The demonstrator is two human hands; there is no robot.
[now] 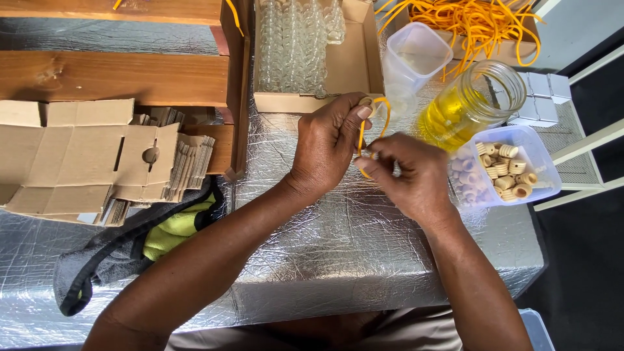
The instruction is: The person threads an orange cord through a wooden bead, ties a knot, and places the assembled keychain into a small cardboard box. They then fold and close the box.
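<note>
My left hand (328, 140) pinches a small tan stopper (366, 102) at its fingertips, with a loop of orange cord (383, 116) hanging from it. My right hand (413, 175) sits just right of it and grips the lower end of the same cord near a small glass piece between the two hands. Both hands hover over the silver foil table cover (338, 247), in front of a cardboard box (351, 65) of small glass bottles (292, 45).
A glass jar of yellow liquid (471, 104) and a clear tub of tan stoppers (507, 172) stand to the right. Loose orange cords (474, 23) lie at the back right beside an empty clear tub (416, 55). Flattened cardboard (91, 159), wooden planks and a grey-yellow cloth (166, 231) are at left.
</note>
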